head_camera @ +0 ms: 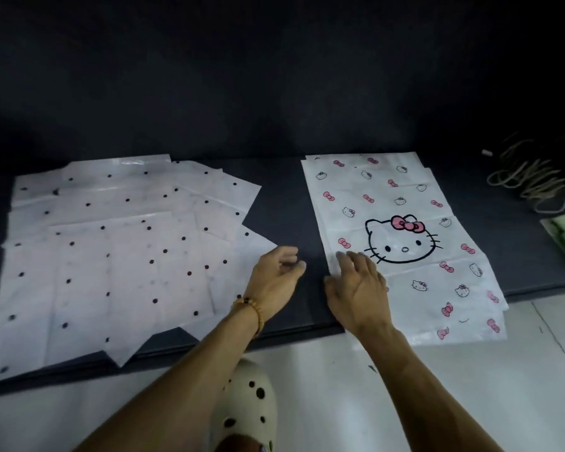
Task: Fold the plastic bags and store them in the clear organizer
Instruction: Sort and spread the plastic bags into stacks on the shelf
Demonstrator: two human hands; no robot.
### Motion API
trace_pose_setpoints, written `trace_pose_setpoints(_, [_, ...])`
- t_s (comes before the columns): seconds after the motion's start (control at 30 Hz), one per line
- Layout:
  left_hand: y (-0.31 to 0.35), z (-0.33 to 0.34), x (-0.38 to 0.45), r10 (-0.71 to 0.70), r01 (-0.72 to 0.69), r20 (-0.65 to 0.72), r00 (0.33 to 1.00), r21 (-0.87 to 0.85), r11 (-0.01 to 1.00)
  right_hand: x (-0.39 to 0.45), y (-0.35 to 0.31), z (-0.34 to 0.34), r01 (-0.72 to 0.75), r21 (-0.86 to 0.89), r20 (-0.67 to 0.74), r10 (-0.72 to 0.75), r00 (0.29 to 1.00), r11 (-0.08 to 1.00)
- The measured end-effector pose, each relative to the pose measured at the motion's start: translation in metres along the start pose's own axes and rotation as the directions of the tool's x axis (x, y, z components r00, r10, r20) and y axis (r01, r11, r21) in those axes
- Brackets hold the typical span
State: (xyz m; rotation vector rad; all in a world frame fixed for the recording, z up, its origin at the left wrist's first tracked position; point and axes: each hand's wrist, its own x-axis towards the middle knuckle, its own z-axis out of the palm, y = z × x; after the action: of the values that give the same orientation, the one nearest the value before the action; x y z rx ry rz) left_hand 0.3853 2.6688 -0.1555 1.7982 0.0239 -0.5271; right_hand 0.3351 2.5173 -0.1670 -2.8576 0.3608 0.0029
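dark mat (291, 203) covers the floor against a black wall, its near edge meeting pale tiles. from the head camera, a spread of white dotted bags (118, 256) lies on the left and a stack of white cat-print bags (402, 230) lies on the right. left hand (274, 278), with a bead bracelet (252, 309), hovers between them, fingers loosely curled, holding nothing. right hand (359, 288) rests spread on the cat-print stack's near left edge. a cream clog (245, 406) shows below.
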Motion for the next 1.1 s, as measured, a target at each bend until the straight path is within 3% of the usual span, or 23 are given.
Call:
trace_pose_setpoints(0.1, [-0.023, -0.060, -0.035, 0.048, -0.052, -0.144, 0.988, -0.025, 0.998, 0.003, -0.053, 0.006, 0.045, 0.147, 0.023, -0.049, 0.999, 0.988])
trace_pose_setpoints(0.2, [-0.046, -0.126, -0.068, 0.053, -0.030, -0.332, 0.942, 0.073, 0.997, 0.006, -0.115, 0.018, 0.136, 0.277, 0.104, -0.170, 0.980, 0.951])
trace_pose_setpoints(0.3, [-0.071, -0.190, -0.092, 0.050, 0.088, -0.493, 0.869, 0.253, 0.963, 0.010, -0.172, 0.032, 0.283, 0.248, 0.155, -0.327, 0.932, 0.926])
trace_pose_setpoints(0.4, [-0.094, -0.236, -0.102, 0.022, 0.252, -0.482, 0.876, 0.496, 0.831, 0.019, -0.218, 0.047, 0.369, 0.114, 0.183, -0.384, 0.905, 0.923])
trace_pose_setpoints(0.53, [-0.123, -0.257, -0.107, 0.044, 0.223, -0.326, 0.944, 0.732, 0.643, 0.036, -0.255, 0.058, 0.050, -0.004, 0.287, -0.046, 0.957, 0.999])
trace_pose_setpoints(0.63, [-0.132, -0.260, -0.109, 0.084, 0.236, -0.348, 0.934, 0.774, 0.587, 0.047, -0.262, 0.064, -0.195, 0.176, 0.375, 0.117, 0.920, 0.965])
trace_pose_setpoints(0.7, [-0.131, -0.260, -0.109, 0.106, 0.251, -0.370, 0.923, 0.788, 0.562, 0.047, -0.264, 0.065, -0.219, 0.288, 0.379, 0.099, 0.920, 0.932])
trace_pose_setpoints(0.77, [-0.125, -0.261, -0.108, 0.127, 0.254, -0.373, 0.919, 0.808, 0.532, 0.043, -0.267, 0.060, -0.084, 0.364, 0.285, -0.025, 0.958, 0.928])
trace_pose_setpoints(0.83, [-0.116, -0.264, -0.103, 0.139, 0.254, -0.406, 0.903, 0.767, 0.589, 0.038, -0.268, 0.050, 0.029, 0.480, 0.230, -0.158, 0.960, 0.877])
trace_pose_setpoints(0.93, [-0.094, -0.270, -0.092, 0.220, 0.152, -0.515, 0.829, 0.585, 0.797, 0.031, -0.269, 0.022, 0.108, 0.613, 0.314, -0.367, 0.876, 0.783])
trace_pose_setpoints(0.97, [-0.085, -0.274, -0.088, 0.236, 0.091, -0.491, 0.839, 0.554, 0.827, 0.029, -0.269, 0.012, 0.146, 0.614, 0.355, -0.436, 0.827, 0.776])
trace_pose_setpoints(1.03, [-0.071, -0.283, -0.079, 0.248, -0.018, -0.314, 0.916, 0.587, 0.809, 0.027, -0.273, -0.008, 0.177, 0.633, 0.418, -0.526, 0.741, 0.753])
trace_pose_setpoints(1.1, [-0.061, -0.290, -0.074, 0.236, -0.116, -0.149, 0.960, 0.553, 0.825, 0.027, -0.280, -0.021, 0.178, 0.632, 0.447, -0.542, 0.712, 0.755])
